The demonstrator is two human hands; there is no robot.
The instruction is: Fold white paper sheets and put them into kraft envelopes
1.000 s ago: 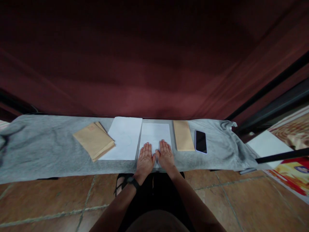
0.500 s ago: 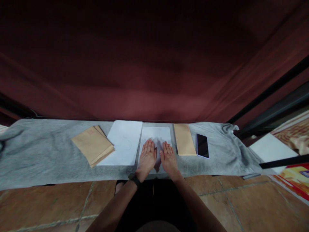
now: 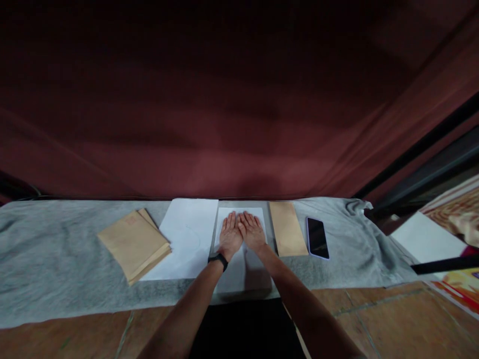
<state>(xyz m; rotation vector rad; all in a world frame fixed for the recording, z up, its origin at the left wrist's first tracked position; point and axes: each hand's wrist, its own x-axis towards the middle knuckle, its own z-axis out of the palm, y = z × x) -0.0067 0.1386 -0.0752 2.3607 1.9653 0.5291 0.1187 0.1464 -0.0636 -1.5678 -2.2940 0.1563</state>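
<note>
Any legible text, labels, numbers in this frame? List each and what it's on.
None can be read.
Stack of brown envelopes: faint reddish mark near its far corner, too blurred to read.
Phone: screen dark.
Coloured print at the right edge: too blurred to read.
Middle white sheet: blank where it shows.

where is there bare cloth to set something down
Widest bare patch: grey cloth left of the envelope stack. A smaller one lies right of the phone. The middle is crowded: white sheets, the sheet under left hand and right hand, single envelope and phone lie side by side.
</note>
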